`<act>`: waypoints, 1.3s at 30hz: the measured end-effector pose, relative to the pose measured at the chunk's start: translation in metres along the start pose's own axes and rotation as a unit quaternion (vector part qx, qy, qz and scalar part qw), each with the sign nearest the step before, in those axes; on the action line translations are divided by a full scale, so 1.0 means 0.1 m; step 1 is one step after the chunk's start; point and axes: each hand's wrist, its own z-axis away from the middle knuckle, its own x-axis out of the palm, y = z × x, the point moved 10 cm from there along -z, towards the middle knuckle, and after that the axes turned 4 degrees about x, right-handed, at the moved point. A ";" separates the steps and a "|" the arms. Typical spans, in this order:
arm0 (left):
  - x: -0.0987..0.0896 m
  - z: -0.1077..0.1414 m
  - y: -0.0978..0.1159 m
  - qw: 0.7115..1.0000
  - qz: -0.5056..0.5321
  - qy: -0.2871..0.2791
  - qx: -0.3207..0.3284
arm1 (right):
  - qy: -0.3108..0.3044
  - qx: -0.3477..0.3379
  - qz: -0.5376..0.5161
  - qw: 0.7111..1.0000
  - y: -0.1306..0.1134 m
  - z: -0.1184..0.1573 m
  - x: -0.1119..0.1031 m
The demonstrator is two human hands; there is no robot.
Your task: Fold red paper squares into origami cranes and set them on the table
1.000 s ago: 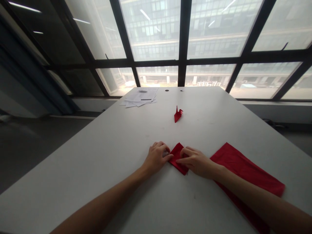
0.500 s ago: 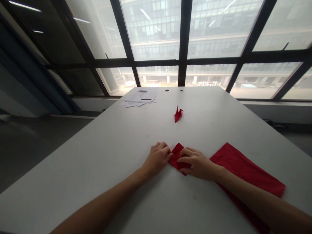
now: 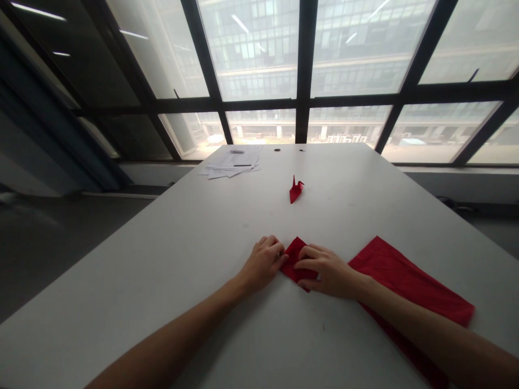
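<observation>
A small folded red paper (image 3: 295, 250) lies flat on the white table with one corner pointing away from me. My left hand (image 3: 265, 261) grips its left corner between thumb and curled fingers. Over the right part of the paper rests my right hand (image 3: 326, 270), its thumb and fingers bent and pressing on the sheet, which hides that side. A sliver of white shows beside the right fingers. Under my right forearm is a larger red sheet (image 3: 409, 278). Farther back stands a red folded paper crane (image 3: 295, 190).
The white table (image 3: 182, 227) reaches toward large dark-framed windows. At its far left lie loose white papers (image 3: 231, 165) with a small object on top. Two small dark holes are near the far edge. A blue curtain (image 3: 52, 113) hangs at the left.
</observation>
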 end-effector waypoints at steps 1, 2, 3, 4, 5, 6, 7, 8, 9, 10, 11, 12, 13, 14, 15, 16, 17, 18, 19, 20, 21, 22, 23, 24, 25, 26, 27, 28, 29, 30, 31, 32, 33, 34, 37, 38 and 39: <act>-0.01 0.00 0.01 1.000 0.003 -0.001 0.002 | 0.000 0.003 -0.003 1.000 0.00 0.00 0.00; -0.02 0.00 0.02 1.000 0.002 -0.001 0.007 | 0.001 0.006 -0.006 1.000 0.00 0.00 -0.01; -0.03 0.00 0.04 1.000 -0.001 0.000 0.012 | 0.001 0.007 -0.008 1.000 0.00 0.00 -0.01; -0.04 0.01 0.06 1.000 -0.007 0.003 0.018 | 0.001 0.008 -0.010 1.000 0.00 0.00 -0.02; -0.06 0.01 0.08 1.000 -0.015 0.006 0.024 | 0.002 0.009 -0.011 1.000 0.00 0.00 -0.02; -0.08 0.01 0.10 0.999 -0.022 0.010 0.029 | 0.001 0.010 -0.012 1.000 0.00 0.00 -0.02; -0.09 0.02 0.11 0.999 -0.028 0.013 0.031 | 0.001 0.009 -0.012 1.000 -0.01 0.00 -0.02; -0.11 0.02 0.11 0.999 -0.032 0.016 0.032 | 0.001 0.009 -0.013 1.000 -0.01 0.00 -0.03; -0.11 0.02 0.11 0.999 -0.033 0.018 0.031 | 0.001 0.009 -0.013 1.000 -0.01 0.00 -0.03; -0.12 0.02 0.11 0.999 -0.031 0.019 0.029 | 0.001 0.010 -0.014 1.000 -0.01 0.00 -0.03; -0.12 0.02 0.10 0.999 -0.027 0.020 0.027 | 0.001 0.010 -0.014 1.000 -0.01 0.00 -0.03; -0.12 0.02 0.10 0.999 -0.023 0.022 0.024 | 0.001 0.010 -0.014 1.000 -0.01 0.00 -0.03; -0.12 0.02 0.09 0.999 -0.018 0.024 0.022 | 0.002 0.011 -0.013 1.000 -0.01 0.00 -0.03; -0.12 0.02 0.09 0.999 -0.013 0.026 0.020 | 0.002 0.012 -0.013 1.000 0.00 0.00 -0.02; -0.13 0.02 0.08 0.999 -0.007 0.027 0.017 | 0.002 0.013 -0.012 1.000 0.01 0.00 -0.02; -0.12 0.01 0.07 1.000 0.001 0.028 0.014 | 0.001 0.013 -0.012 1.000 0.01 0.00 -0.01; -0.12 0.01 0.07 1.000 0.011 0.027 0.011 | 0.002 0.013 -0.013 1.000 0.02 0.00 -0.01; -0.10 0.01 0.06 0.999 0.023 0.024 0.009 | 0.002 0.012 -0.013 1.000 0.03 0.00 0.00; -0.09 0.01 0.05 0.999 0.036 0.022 0.007 | 0.003 0.010 -0.014 1.000 0.03 0.01 0.00; -0.08 0.01 0.03 0.999 0.049 0.022 0.005 | 0.004 0.010 -0.013 1.000 0.04 0.01 0.00; -0.07 0.01 0.02 0.998 0.060 0.023 0.003 | 0.006 0.010 -0.013 1.000 0.04 0.01 0.00; -0.06 0.00 0.00 0.997 0.068 0.025 0.002 | 0.006 0.012 -0.013 1.000 0.05 0.01 0.00; -0.05 0.00 -0.01 0.997 0.073 0.027 0.002 | 0.006 0.014 -0.013 1.000 0.05 0.01 0.00; -0.05 0.00 -0.02 0.997 0.076 0.028 0.003 | 0.005 0.016 -0.014 1.000 0.05 0.01 0.01; -0.04 0.00 -0.03 0.997 0.078 0.028 0.003 | 0.005 0.017 -0.016 1.000 0.05 0.00 0.01; -0.03 -0.01 -0.04 0.997 0.079 0.027 0.004 | 0.007 0.019 -0.019 1.000 0.05 0.00 0.01; -0.03 -0.01 -0.04 0.996 0.080 0.026 0.004 | 0.008 0.021 -0.023 0.999 0.06 0.00 0.01; -0.03 0.00 -0.04 0.996 0.081 0.025 0.003 | 0.010 0.024 -0.029 0.999 0.06 0.00 0.01; -0.03 0.00 -0.05 0.996 0.083 0.025 0.002 | 0.012 0.028 -0.035 0.999 0.08 0.00 0.02; -0.03 0.00 -0.05 0.996 0.085 0.025 0.000 | 0.014 0.033 -0.041 0.999 0.09 0.00 0.02; -0.03 0.00 -0.04 0.996 0.087 0.026 -0.001 | 0.016 0.038 -0.047 0.998 0.11 0.00 0.02; -0.03 0.01 -0.04 0.996 0.088 0.026 -0.001 | 0.017 0.043 -0.053 0.998 0.12 0.00 0.02; -0.04 0.01 -0.04 0.996 0.089 0.027 -0.002 | 0.019 0.048 -0.059 0.997 0.14 0.00 0.02; -0.04 0.01 -0.03 0.996 0.090 0.028 -0.002 | 0.022 0.053 -0.065 0.996 0.15 0.00 0.02; -0.09 0.01 -0.05 0.994 0.100 0.044 -0.018 | 0.033 0.067 -0.093 0.993 0.18 -0.01 0.01; -0.11 0.02 -0.07 0.992 0.106 0.056 -0.029 | 0.038 0.071 -0.106 0.991 0.19 0.00 0.00; -0.14 0.02 -0.10 0.990 0.112 0.070 -0.041 | 0.045 0.076 -0.121 0.989 0.20 0.00 0.00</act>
